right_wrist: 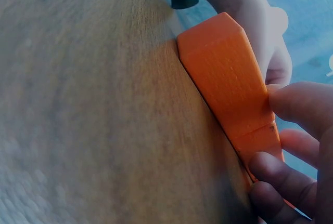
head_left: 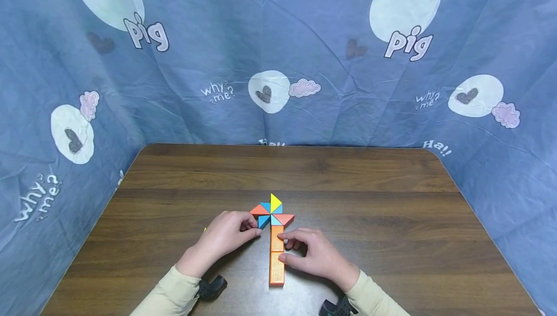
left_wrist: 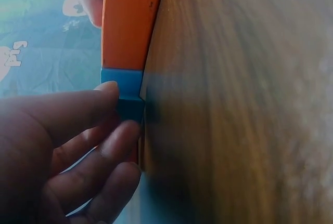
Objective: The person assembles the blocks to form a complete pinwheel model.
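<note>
My left hand pinches a blue triangular block between thumb and fingertips, at the lower left of a pinwheel of triangle blocks. The pinwheel has a yellow triangle at its top, a red triangle at left and another red triangle at right, with blue triangles between them. Below it, two orange rectangular blocks lie end to end like a stem. Thumb and fingers of my right hand touch the stem's right side, spread across the seam between both blocks.
A small yellow piece peeks out from behind my left hand, mostly hidden. The brown wooden table runs back to a blue patterned cloth that hangs behind it and at both sides. Black camera straps sit at both wrists.
</note>
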The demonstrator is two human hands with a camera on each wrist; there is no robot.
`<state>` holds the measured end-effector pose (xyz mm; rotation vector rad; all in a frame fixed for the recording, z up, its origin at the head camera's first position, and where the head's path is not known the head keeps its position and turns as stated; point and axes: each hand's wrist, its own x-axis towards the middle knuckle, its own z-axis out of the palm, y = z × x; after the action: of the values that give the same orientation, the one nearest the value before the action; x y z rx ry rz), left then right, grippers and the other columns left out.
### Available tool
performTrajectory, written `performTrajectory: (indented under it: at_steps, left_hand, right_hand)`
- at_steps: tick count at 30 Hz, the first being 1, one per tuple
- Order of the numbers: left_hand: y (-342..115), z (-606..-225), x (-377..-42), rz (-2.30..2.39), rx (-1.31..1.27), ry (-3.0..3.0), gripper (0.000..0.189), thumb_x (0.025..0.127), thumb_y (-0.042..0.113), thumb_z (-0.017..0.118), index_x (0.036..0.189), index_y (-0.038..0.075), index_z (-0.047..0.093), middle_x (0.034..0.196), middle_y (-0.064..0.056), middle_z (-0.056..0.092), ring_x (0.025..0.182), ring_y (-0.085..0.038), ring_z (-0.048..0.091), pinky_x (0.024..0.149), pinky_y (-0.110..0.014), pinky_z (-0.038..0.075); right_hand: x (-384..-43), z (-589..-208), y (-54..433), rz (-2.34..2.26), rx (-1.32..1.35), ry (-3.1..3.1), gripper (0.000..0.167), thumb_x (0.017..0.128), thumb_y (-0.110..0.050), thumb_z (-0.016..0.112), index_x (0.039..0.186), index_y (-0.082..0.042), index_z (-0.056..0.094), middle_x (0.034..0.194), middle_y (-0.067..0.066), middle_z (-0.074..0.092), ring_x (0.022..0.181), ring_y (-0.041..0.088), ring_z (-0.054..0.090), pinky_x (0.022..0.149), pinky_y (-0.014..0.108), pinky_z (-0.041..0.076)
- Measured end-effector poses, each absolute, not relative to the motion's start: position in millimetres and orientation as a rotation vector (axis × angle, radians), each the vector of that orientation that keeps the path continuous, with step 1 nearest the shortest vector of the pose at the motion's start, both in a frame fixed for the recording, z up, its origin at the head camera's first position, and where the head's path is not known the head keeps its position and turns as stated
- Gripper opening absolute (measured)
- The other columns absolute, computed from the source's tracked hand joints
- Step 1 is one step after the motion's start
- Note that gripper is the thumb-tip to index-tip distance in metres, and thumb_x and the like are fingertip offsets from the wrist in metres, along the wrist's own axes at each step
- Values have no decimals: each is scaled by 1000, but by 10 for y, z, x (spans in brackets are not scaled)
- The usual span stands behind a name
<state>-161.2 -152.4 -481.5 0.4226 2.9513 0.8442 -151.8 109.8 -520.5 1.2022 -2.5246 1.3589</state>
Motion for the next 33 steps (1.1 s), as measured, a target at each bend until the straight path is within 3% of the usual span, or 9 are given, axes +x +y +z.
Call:
performTrajectory:
  at_steps: [22,27,33]
  left_hand:
    - [-1537,-4774,-1619,848,442,2943,14,83,34,80,80,27,68,70,21,58,64,1,54,63,-28,46]
    - [-1725,-4549,-1573,919,430,2898,15,84,37,79,93,26,72,82,20,64,76,0,59,71,-31,50]
    - [-2176,-4343,-1498,1015,346,2954,30,87,43,75,110,25,73,105,14,68,94,-11,62,78,-39,49]
  right_hand:
    - [-1510,-5213,1100,1344,1193,-2531,37,86,-36,77,118,-18,71,87,-10,64,79,2,59,73,20,49]
    - [-1503,-5208,1105,1341,1183,-2548,37,86,-37,77,118,-19,70,88,-11,64,80,2,59,74,20,49]
    - [-1503,-5212,1109,1334,1185,-2539,37,85,-35,78,117,-18,71,88,-11,65,80,1,59,73,19,49]
